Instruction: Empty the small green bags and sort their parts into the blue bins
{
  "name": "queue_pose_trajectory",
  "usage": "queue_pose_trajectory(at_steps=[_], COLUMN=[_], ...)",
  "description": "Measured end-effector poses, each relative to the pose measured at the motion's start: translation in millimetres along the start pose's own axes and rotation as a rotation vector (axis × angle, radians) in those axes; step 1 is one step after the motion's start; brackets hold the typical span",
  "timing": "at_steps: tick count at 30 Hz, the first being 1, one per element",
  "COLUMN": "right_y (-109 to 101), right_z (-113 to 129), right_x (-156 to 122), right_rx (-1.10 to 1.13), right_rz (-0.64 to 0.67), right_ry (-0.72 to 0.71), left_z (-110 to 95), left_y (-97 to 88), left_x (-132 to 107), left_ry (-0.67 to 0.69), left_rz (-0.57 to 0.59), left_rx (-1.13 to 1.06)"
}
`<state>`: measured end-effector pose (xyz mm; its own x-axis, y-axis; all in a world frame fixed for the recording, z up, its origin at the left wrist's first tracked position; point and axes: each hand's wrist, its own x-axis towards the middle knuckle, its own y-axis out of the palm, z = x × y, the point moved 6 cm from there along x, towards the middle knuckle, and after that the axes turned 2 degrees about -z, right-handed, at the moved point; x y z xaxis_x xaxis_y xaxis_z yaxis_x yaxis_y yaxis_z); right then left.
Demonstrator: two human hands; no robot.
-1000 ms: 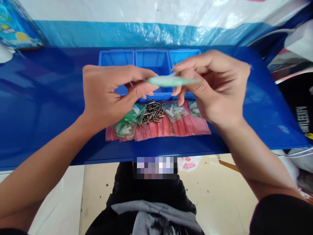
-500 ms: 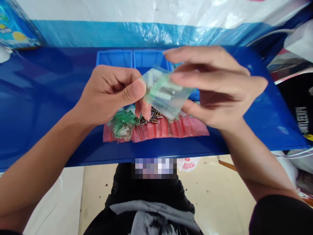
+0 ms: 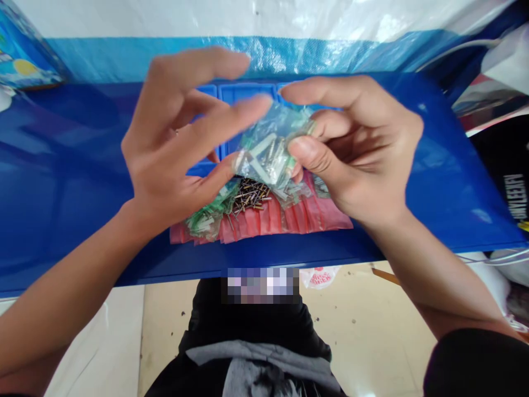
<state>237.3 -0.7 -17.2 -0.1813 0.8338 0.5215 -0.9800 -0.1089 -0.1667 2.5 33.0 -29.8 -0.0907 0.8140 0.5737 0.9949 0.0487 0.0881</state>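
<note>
I saw the right hand (image 3: 367, 160) pinch a filled bag (image 3: 264, 157) above pink packets (image 3: 328, 216) — left hand (image 3: 161, 151) splayed loosely at its edge — other bags (image 3: 203, 225) below seemingly done, loose screws (image 3: 251, 194) lying unbagged.

The right hand (image 3: 363, 157) pinches a clear bag (image 3: 275, 122) of pale pieces between its thumb and fingers. The left hand (image 3: 159, 151) spreads its fingers, thumb at the bag's lower-left corner. Behind are blue bins (image 3: 248, 92); below, loose dark screws (image 3: 254, 193) and pink bags (image 3: 268, 218) on the blue tabletop (image 3: 446, 187).
</note>
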Motion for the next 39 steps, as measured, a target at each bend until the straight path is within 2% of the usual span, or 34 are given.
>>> queue_pose_trajectory(at_steps=[3, 4, 6, 8, 10, 12, 16, 18, 20, 23, 24, 26, 29, 31, 34, 39], right_y=[6, 6, 5, 3, 0, -4, -5, -7, -19, -51, -60, -72, -78, -73, -64, -60], right_z=[2, 5, 17, 27, 29, 29, 33, 30, 23, 8, 2, -14, -40, -50, -57, -64], right_x=[-2, -2, 0, 0, -2, -4, -12, -7, 4, 18, 23, 33, 39, 37, 34, 31], right_rx=[0.031, -0.01, -0.225, -0.517, -0.685, -0.678, -0.55, -0.502, -0.432, -0.333, -0.343, -0.396, -0.541, -0.628, -0.701, -0.869], right_rz=[0.078, 0.092, 0.097, 0.068, 0.03, -0.005, -0.066, -0.102, -0.215, -0.463, -0.474, -0.407, -0.235, -0.152, -0.07, 0.102], right_ry=[0.038, -0.004, -0.183, -0.374, -0.444, -0.473, -0.705, -0.686, -0.539, -0.358, -0.303, -0.175, 0.04, 0.103, 0.097, -0.009], left_z=[4, 5, 5, 4, 3, 1, -2, -4, -5, -4, -3, 0, 2, 0, -4, -5], left_y=[4.1, 6.4, 10.9, 19.3, 27.4, 32.3, 37.1, 39.2, 36.1, 17.5, 10.9, 2.5, -2.0, -2.9, -3.1, -2.5], left_x=[0, -1, -1, -4, -11, -19, -27, -25, -15, 3, 7, 11, 12, 12, 10, 9], left_ry=[-0.04, -0.065, -0.11, -0.159, -0.228, -0.318, -0.445, -0.44, -0.337, -0.096, -0.031, 0.036, 0.064, 0.083, 0.099, 0.106], left_rz=[0.011, 0.029, 0.087, 0.26, 0.465, 0.623, 0.768, 0.795, 0.705, 0.367, 0.264, 0.14, 0.072, 0.048, 0.034, 0.057], left_rx=[0.007, 0.012, 0.021, 0.013, -0.038, -0.1, -0.162, -0.187, -0.187, -0.057, -0.006, 0.066, 0.103, 0.11, 0.108, 0.114])
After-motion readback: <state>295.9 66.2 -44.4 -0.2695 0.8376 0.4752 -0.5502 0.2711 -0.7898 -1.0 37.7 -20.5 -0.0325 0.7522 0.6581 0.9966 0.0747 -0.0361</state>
